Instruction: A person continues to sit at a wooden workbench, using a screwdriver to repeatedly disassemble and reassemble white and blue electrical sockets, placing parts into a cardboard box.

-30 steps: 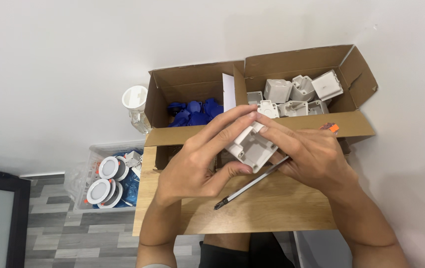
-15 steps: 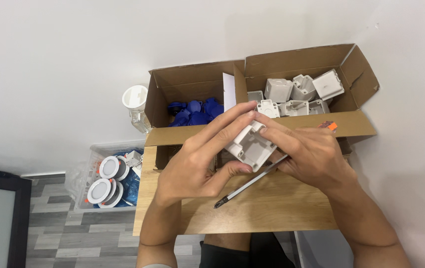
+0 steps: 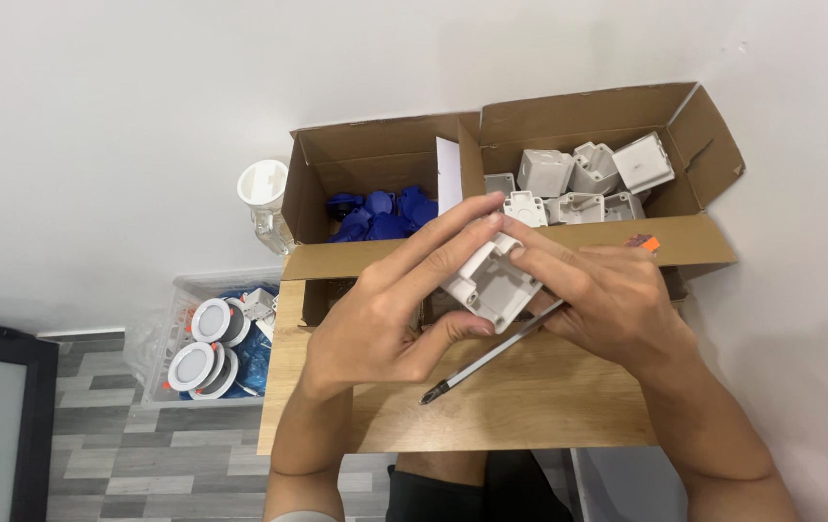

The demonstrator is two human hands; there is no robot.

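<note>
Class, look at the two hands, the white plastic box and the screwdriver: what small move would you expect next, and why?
Probably bringing the screwdriver tip up to the white plastic box. The left hand and right hand both grip the box above the wooden table, while the screwdriver, tucked under the right hand, points away from it.

White plastic box [image 3: 491, 280]: square, moulded housing with rounded corners, open hollow side turned toward the camera, tilted on a diagonal. Inner walls and corner bosses visible. It is held above the near flap of the cardboard carton, at mid-scene, clasped on its left and far edges and its right edge.

Screwdriver [image 3: 491, 353]: slim dark metal shaft with a cross-type tip, lying diagonally beneath the box, tip pointing near-left over the table. Handle mostly hidden; an orange end shows far right.
</note>
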